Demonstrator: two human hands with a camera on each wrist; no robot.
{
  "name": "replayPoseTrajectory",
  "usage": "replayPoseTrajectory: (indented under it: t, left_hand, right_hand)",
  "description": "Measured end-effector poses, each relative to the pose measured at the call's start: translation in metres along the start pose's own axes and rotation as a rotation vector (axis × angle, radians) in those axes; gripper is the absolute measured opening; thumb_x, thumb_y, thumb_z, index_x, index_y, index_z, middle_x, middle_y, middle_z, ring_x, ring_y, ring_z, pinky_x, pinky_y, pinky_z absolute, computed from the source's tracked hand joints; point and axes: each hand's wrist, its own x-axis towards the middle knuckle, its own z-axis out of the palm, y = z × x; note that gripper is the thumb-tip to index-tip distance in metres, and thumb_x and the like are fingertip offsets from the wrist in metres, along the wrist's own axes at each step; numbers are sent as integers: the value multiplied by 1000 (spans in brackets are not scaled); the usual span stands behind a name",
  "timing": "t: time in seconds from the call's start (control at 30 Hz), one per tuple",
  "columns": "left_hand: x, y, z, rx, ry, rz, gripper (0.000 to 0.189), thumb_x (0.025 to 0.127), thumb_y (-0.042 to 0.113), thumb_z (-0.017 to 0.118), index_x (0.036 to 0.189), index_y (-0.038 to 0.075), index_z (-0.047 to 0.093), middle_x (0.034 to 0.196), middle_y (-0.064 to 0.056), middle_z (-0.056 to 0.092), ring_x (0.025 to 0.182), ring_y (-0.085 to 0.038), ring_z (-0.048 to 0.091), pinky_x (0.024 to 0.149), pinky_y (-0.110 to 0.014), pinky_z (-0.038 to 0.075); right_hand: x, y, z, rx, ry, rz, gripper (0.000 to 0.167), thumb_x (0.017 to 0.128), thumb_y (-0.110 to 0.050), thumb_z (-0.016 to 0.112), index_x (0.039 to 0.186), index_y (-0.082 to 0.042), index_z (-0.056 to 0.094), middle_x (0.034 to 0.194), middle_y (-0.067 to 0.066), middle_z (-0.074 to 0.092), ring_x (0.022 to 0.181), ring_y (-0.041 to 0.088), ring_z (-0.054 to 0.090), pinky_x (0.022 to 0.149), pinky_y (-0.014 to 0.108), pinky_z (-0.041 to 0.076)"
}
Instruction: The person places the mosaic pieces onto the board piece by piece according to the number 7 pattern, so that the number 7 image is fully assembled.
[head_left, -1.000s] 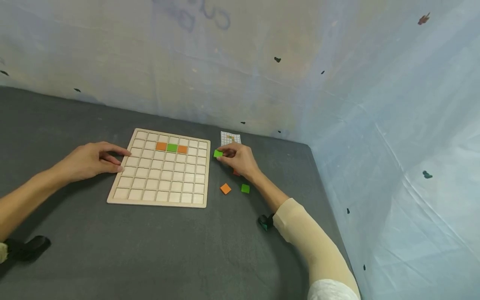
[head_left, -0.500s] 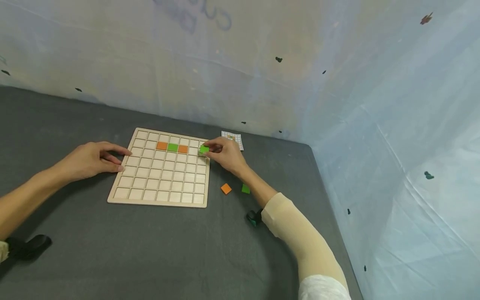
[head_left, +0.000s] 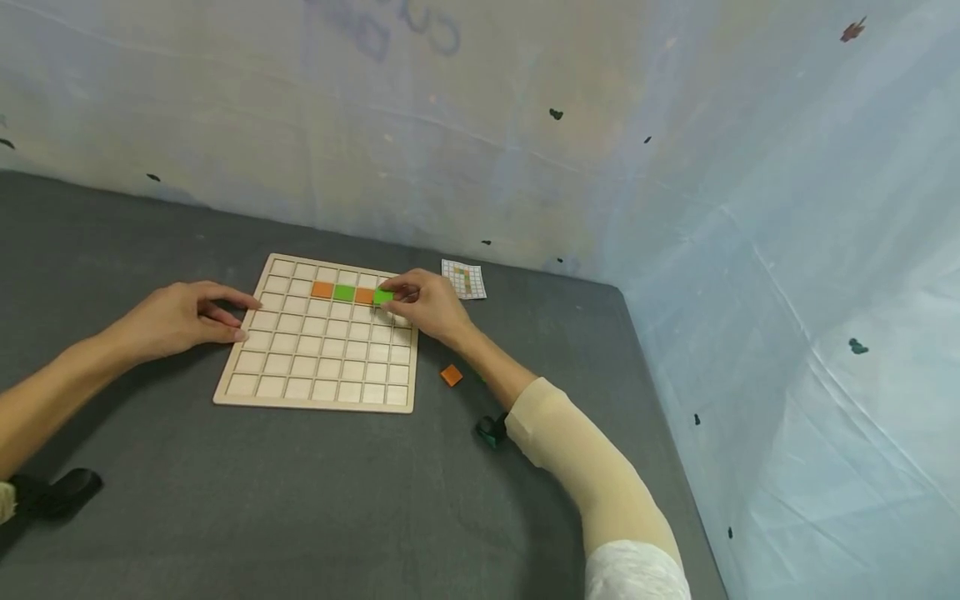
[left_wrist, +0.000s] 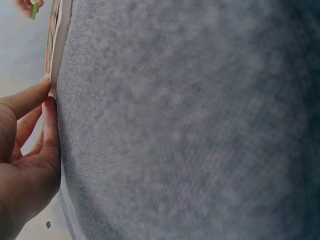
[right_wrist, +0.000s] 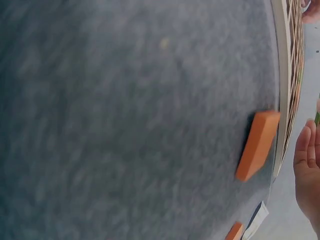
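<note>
A pale wooden grid board (head_left: pixel 307 346) lies on the dark table. In one of its upper rows sit an orange tile (head_left: pixel 322 290), a green tile (head_left: pixel 344 293) and another orange tile (head_left: pixel 364 297), side by side. Thumb and fingers of my right hand (head_left: pixel 431 304) pinch a further green tile (head_left: pixel 382 297) right beside that second orange one, over the board; whether it touches the grid I cannot tell. My left hand (head_left: pixel 180 317) rests against the board's left edge, fingertips touching it, as the left wrist view also shows the hand (left_wrist: pixel 30 165) there.
Right of the board lies a loose orange tile (head_left: pixel 451 375); a green one near it is mostly hidden by the right forearm. A small printed grid card (head_left: pixel 465 279) lies behind the right hand. In the right wrist view a second loose orange tile (right_wrist: pixel 234 231) shows low down.
My right hand has carried the green tile leftward from beside the board to over its upper right part, uncovering the printed card. The left hand has stayed at the board's edge.
</note>
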Motion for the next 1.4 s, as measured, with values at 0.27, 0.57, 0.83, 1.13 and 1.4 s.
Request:
replayPoseTrajectory:
  t: [0.27, 0.57, 0.83, 1.13, 1.4]
  left_hand:
    - [-2, 0, -2, 6, 7, -17, 56, 87, 39, 78, 135, 14, 62, 106, -4, 70, 89, -1, 61, 73, -25, 45]
    - [-1, 0, 0, 13, 6, -3, 54, 88, 35, 78, 135, 13, 62, 106, -5, 70, 88, -4, 61, 70, -26, 46]
    - [-1, 0, 0, 5, -2, 5, 55, 88, 34, 78, 136, 12, 61, 106, -6, 69, 87, -4, 61, 69, -26, 46]
    - [1, -1, -2, -7, -23, 9, 53, 89, 30, 77, 135, 9, 61, 105, -6, 70, 85, -5, 61, 67, -27, 47]
    - [3, -3, -2, -1, -26, 26, 51, 89, 26, 77, 134, 8, 62, 103, -5, 71, 85, -2, 61, 68, -26, 47]
  right_hand:
    - [2, -8, 11, 4, -28, 7, 25, 93, -17, 73, 118, -13, 73, 108, -1, 66, 91, 5, 63, 79, 18, 50]
    - [1, -10, 21, -43, -51, 36, 26, 91, -23, 75, 116, -15, 75, 96, -6, 67, 81, 1, 61, 69, 20, 49]
    - [0, -10, 29, -69, -39, 42, 27, 91, -23, 75, 116, -14, 75, 101, -5, 67, 83, -1, 60, 71, 16, 48]
    - [-2, -12, 30, -78, -17, -23, 26, 92, -21, 75, 116, -13, 75, 105, 0, 66, 88, 1, 60, 75, 15, 47]
    - [-2, -10, 32, -108, -34, -42, 27, 92, -21, 74, 118, -12, 74, 104, 0, 64, 86, 2, 58, 74, 14, 46]
